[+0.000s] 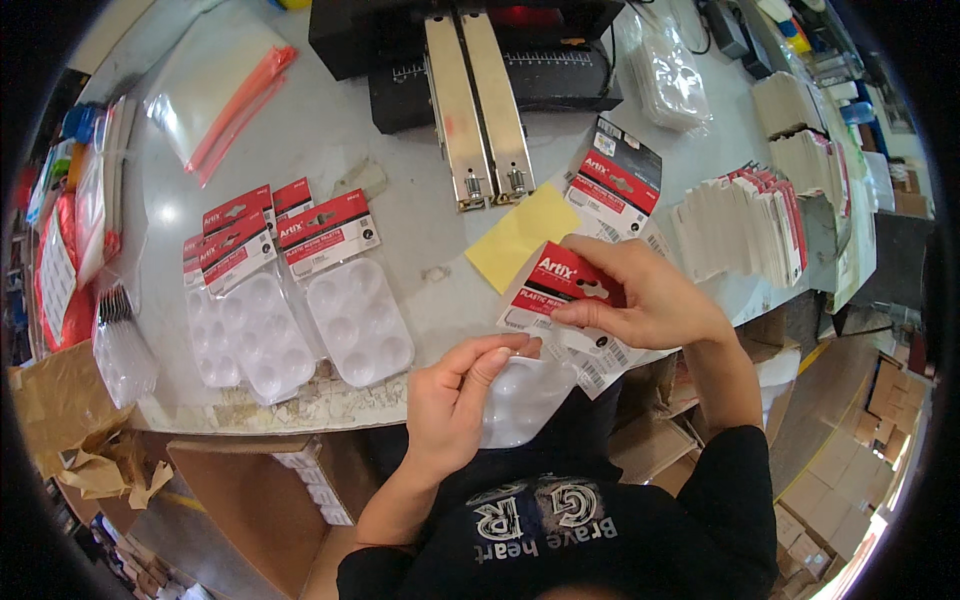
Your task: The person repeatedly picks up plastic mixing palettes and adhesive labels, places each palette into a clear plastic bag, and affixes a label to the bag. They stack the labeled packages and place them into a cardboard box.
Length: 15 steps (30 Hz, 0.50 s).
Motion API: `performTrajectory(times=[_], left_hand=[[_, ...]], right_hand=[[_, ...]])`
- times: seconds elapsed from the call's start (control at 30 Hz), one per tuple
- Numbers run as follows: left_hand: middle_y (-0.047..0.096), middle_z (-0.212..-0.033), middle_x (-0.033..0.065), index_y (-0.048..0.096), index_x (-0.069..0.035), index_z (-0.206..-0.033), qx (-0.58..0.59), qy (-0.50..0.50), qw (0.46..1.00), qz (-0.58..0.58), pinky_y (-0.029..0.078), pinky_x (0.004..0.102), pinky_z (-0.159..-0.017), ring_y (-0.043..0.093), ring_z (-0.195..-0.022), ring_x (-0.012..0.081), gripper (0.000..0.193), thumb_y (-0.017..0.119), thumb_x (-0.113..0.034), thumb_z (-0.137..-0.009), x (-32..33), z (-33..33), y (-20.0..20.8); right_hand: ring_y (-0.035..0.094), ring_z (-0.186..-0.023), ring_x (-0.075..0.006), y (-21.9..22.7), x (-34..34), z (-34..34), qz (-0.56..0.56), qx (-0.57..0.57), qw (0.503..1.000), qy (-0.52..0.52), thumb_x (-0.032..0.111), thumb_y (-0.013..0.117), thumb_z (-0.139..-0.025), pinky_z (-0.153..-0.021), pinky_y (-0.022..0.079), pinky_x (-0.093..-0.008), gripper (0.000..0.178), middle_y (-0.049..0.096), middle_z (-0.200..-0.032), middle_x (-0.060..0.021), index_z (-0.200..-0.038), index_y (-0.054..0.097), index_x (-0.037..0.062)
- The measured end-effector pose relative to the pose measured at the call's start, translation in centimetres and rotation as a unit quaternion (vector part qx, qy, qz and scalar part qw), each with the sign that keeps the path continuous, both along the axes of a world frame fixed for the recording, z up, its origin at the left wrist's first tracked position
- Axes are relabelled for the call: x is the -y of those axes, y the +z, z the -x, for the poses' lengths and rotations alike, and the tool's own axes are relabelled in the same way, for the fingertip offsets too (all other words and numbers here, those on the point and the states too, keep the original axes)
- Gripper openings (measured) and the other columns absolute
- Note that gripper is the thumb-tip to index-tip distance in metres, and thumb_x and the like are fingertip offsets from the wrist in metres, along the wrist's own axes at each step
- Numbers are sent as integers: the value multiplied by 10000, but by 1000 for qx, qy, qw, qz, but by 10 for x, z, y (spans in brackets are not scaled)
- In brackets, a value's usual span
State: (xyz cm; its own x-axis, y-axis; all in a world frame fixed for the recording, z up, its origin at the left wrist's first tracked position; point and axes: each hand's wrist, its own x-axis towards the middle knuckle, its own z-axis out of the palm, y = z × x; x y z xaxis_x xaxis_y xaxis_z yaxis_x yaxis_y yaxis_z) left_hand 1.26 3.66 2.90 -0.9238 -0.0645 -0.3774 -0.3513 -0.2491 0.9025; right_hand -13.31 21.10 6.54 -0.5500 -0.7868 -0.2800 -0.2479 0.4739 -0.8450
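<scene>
Table's left edge: a clear packet with dark tips stands near the rim of the table.
Back left: clear bags with an orange-red edge lie flat.
Carded palettes: white palettes with red-and-white headers lie left of the hands, several overlapping and one just beside them.
Left hand: the left hand pinches, thumb against bent fingers, at the upper edge of a white palette.
Machine: a black machine with two metal bars stands beyond the hands.
Yellow sheet: the yellow paper lies in front of the bars.
Palette in hand: the white palette is at the table's front edge, its top just below the card.
Right hand: the right hand grips a red-and-white card between thumb and fingers.
Loose cards: more cards lie behind the right hand.
Card stack: a long row of cards lies farther right.
</scene>
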Motion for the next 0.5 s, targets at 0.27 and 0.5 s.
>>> performTrajectory(times=[0.27,0.5], left_hand=[[627,-665,31,665,-22,-954,-5,10,988,155,388,200,-533,450,-579,31,152,587,-147,-916,-4,0,1],[578,-628,25,649,4,-943,-28,20,977,209,387,203,-526,452,-582,36,150,574,-125,-920,-6,0,2]], right_hand=[[588,-696,-386,-2,-2,-9,32,-2,999,15,194,682,-798,-603,456,-388,326,607,-747,-203,-998,527,-12],[588,-710,-407,-5,0,-12,21,-37,999,11,206,695,-782,-608,467,-401,340,607,-728,-205,-967,515,-16]])
